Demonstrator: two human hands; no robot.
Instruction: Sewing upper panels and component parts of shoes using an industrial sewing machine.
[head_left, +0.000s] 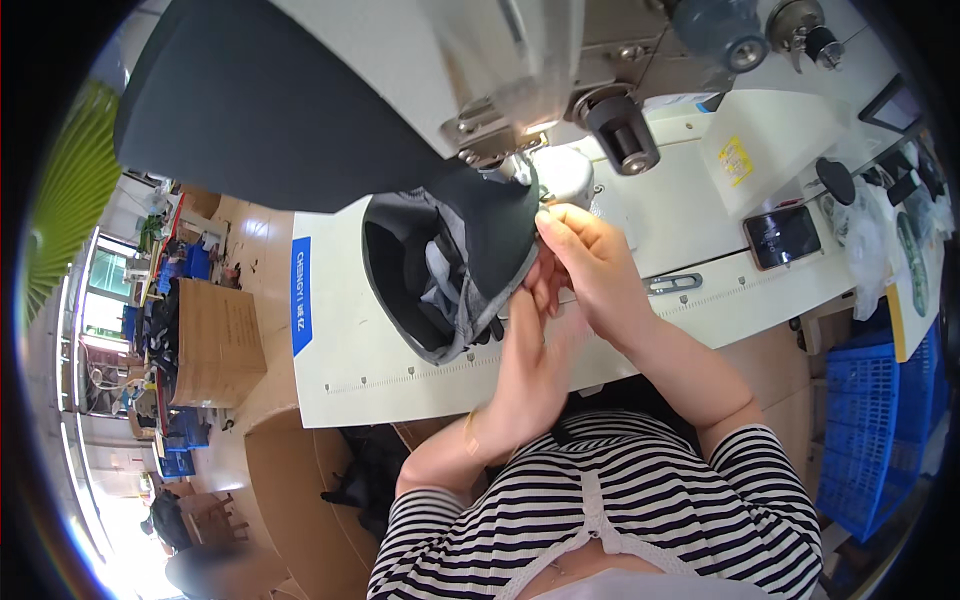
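Observation:
A dark, pouch-like sewn fabric piece (490,225) with a grey lining lies under the head of a sewing machine (500,135). Its rounded opening faces left and shows folded grey cloth inside. My right hand (595,265) is closed, thumb and fingers pinching the fabric's right edge just beside the needle area. Right below it, my left hand (530,340) has its fingers curled at the same edge, partly hidden by the right hand and the cloth. A wide dark panel (270,110) stretches from the needle area to the upper left; I cannot tell whether it joins the piece.
The white machine table (400,395) carries a ruler scale along its front edge. A phone-like black device (782,238) and plastic bags (860,250) sit at the right. Blue crates (860,430) stand below there. Cardboard boxes (220,345) and a green fan-shaped leaf (75,190) are at the left.

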